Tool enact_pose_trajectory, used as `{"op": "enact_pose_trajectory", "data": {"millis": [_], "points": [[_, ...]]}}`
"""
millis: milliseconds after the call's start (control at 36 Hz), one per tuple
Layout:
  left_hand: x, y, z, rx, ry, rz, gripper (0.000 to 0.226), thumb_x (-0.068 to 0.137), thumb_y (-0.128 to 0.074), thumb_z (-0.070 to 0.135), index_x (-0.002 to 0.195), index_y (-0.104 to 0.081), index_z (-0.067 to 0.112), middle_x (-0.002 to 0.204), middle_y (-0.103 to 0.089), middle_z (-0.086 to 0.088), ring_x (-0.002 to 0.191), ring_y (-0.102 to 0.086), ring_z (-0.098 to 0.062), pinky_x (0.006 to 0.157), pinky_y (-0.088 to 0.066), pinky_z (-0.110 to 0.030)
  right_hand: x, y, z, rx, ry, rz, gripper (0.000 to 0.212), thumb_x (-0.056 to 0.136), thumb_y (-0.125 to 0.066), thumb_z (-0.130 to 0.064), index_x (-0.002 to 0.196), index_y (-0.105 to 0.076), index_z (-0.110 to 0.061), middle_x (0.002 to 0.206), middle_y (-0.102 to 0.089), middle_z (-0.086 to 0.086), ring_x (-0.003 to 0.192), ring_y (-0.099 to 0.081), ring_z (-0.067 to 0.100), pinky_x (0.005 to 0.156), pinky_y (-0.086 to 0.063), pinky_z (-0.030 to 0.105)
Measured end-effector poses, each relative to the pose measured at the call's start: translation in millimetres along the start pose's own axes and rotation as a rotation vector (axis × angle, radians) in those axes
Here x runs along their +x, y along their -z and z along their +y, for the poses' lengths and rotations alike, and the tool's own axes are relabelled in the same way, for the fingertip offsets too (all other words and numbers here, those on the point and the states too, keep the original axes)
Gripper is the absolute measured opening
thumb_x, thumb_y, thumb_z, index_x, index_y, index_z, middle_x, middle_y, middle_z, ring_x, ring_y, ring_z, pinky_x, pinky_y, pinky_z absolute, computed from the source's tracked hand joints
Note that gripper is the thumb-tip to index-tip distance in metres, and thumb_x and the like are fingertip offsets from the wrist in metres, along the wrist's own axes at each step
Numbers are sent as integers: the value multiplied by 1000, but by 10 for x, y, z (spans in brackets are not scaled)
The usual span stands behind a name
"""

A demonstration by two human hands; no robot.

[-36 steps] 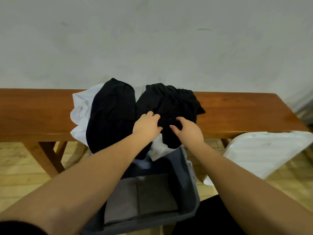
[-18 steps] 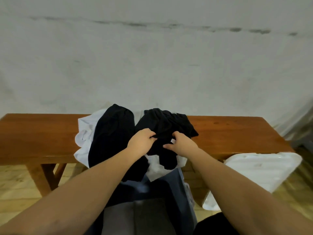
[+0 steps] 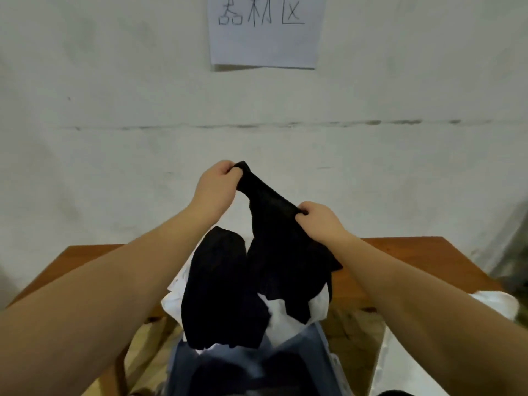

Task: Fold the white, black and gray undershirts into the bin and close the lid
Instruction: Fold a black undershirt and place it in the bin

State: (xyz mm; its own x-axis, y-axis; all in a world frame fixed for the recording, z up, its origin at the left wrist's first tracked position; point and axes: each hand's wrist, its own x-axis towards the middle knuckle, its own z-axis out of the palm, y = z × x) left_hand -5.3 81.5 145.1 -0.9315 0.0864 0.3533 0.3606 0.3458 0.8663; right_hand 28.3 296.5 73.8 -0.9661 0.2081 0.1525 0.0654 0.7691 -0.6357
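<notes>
A black undershirt (image 3: pixel 281 247) hangs in the air above the wooden bench (image 3: pixel 400 261). My left hand (image 3: pixel 217 188) pinches its top edge up high, and my right hand (image 3: pixel 317 221) grips the same edge lower and to the right. A second black garment (image 3: pixel 217 292) lies draped over the bench's front edge on top of a white undershirt (image 3: pixel 291 315). Below them stands the gray-blue bin (image 3: pixel 314 358), its inside mostly out of frame. The white lid (image 3: pixel 405 364) leans at the lower right.
A plain white wall rises behind the bench, with a paper sign (image 3: pixel 264 30) taped high on it. Wooden flooring (image 3: pixel 357 330) shows under the bench between the bin and the lid.
Both hands have lifted the black undershirt off the pile and raised it well above the bench. The camera has tilted upward, bringing the wall sign into view.
</notes>
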Motion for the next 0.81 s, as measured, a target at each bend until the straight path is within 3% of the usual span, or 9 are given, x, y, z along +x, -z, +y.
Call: {"op": "enact_pose_trajectory", "data": {"millis": [56, 139, 222, 389, 472, 556, 694, 806], "points": [[34, 174, 56, -44, 24, 48, 21, 94, -48, 24, 91, -61, 7, 76, -53, -1, 66, -46, -14, 62, -37, -29, -12, 147, -38, 26, -13, 5, 14, 92, -50, -17, 89, -63, -15, 81, -62, 1, 78, -58, 22, 61, -43, 29], [66, 438, 146, -132, 49, 117, 25, 91, -49, 27, 97, -63, 8, 87, -59, -4, 79, -52, -17, 74, -42, -35, -13, 382, -106, 147, -47, -30, 19, 92, -57, -25, 96, -67, -9, 93, -69, 9, 92, -64, 25, 84, -53, 39], [72, 660, 256, -209, 47, 133, 18, 91, -51, 27, 89, -65, 17, 88, -61, 1, 82, -54, -15, 78, -44, -33, -53, 646, -247, 359, -29, -72, 22, 95, -60, -23, 100, -67, -3, 100, -69, 11, 97, -64, 24, 94, -52, 40], [69, 1013, 547, -342, 1, 75, 17, 96, -54, 22, 81, -61, 23, 81, -60, 7, 79, -55, -10, 75, -43, -30, -160, 1157, -673, 762, 140, -96, 13, 98, -54, -15, 102, -66, -11, 98, -70, 3, 93, -64, 16, 84, -47, 29], [65, 1181, 775, -369, -62, 51, 17, 94, -55, 20, 79, -61, 22, 75, -59, 8, 71, -53, -11, 66, -38, -28, -244, 1411, -996, 920, 223, -121, 18, 98, -50, -13, 110, -64, -7, 106, -70, 8, 101, -66, 21, 92, -49, 33], [55, 1307, 1077, -347, -173, 31, 14, 95, -54, 17, 85, -61, 23, 75, -59, 7, 66, -50, -10, 62, -35, -25, -352, 1647, -1347, 970, 330, -135, 29, 99, -50, -15, 123, -58, -1, 117, -66, 14, 112, -64, 26, 102, -48, 38], [37, 1399, 1539, -308, -317, -5, 17, 97, -52, 14, 94, -65, 26, 82, -59, 7, 70, -47, -9, 67, -34, -26, -588, 1896, -1879, 915, 495, -171, 19, 101, -49, -14, 116, -62, -12, 100, -70, 3, 94, -68, 17, 86, -55, 29], [-18, 1357, 1853, -288, -338, -71, 14, 98, -55, 20, 96, -67, 29, 88, -65, 15, 85, -54, -4, 80, -34, -29, -688, 1914, -2209, 727, 567, -216, 20, 98, -54, -10, 110, -65, -21, 102, -71, -7, 97, -66, 8, 97, -49, 25]]}}
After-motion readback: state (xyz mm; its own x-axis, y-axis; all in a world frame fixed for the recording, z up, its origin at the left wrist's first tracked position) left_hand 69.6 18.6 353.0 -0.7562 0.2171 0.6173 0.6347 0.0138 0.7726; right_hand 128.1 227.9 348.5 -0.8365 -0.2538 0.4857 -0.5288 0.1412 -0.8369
